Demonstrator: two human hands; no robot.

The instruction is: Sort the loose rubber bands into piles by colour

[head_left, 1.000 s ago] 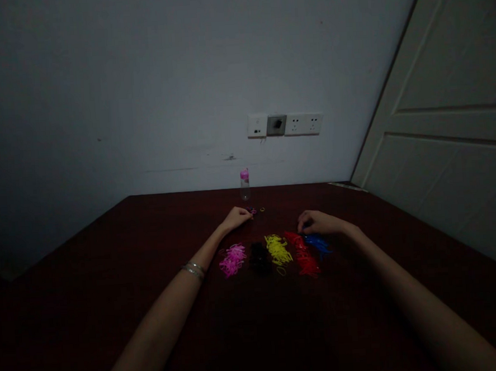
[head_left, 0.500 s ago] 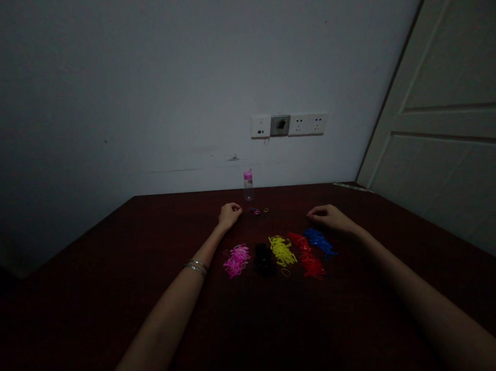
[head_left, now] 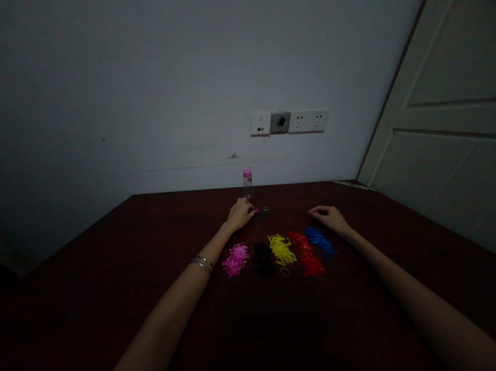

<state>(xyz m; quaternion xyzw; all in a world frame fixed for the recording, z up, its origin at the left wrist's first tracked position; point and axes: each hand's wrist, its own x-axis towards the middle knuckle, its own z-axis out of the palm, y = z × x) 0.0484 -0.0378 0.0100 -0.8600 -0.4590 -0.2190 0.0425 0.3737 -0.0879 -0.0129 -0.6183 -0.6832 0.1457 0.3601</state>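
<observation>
My left hand (head_left: 240,212) rests on the far part of the table, fingers curled down at a few small rubber bands (head_left: 257,210). Whether a band is between those fingertips is hidden. Just behind it stands a clear bottle (head_left: 248,190) with a pink top. A single yellow band (head_left: 265,208) lies to the right. My right hand (head_left: 329,217) lies on the table behind the blue bands (head_left: 320,240), its fingers drawn together and no object showing in them. Piles of pink bands (head_left: 236,259), black bands (head_left: 263,259), yellow bands (head_left: 281,250) and red bands (head_left: 308,254) form a row between my forearms.
The dark red table (head_left: 257,330) meets a pale wall (head_left: 141,91) at its back edge. Switches and sockets (head_left: 289,122) are set in the wall above the bottle. A white panelled door (head_left: 449,111) stands at the right. The light is dim.
My left hand has moved right, from beside the small bands to over them, now partly covering them and the bottle's base. My right hand stays nearly where it was.
</observation>
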